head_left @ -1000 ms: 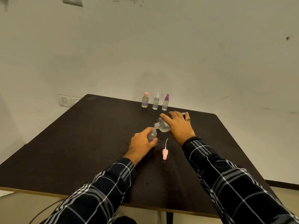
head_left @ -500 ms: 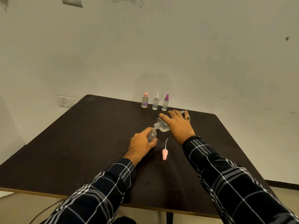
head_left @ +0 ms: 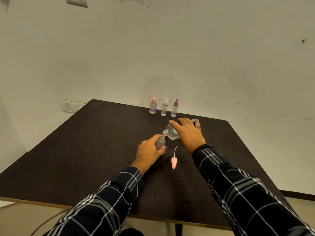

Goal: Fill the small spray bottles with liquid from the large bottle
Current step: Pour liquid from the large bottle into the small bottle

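A dark brown desk (head_left: 95,150) stands against a pale, scuffed wall (head_left: 204,57). A white switch plate (head_left: 70,106) sits on the wall just behind the desk's far left corner, another plate (head_left: 76,1) high up. A cable (head_left: 47,222) trails over the floor (head_left: 20,218) below.

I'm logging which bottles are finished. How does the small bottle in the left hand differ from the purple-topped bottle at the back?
The small bottle in the left hand is uncapped; the purple-topped bottle has its sprayer on. The held bottle sits under the tilted large bottle's mouth; the purple-topped one stands free in the back row, untouched. Both are small, clear and upright.
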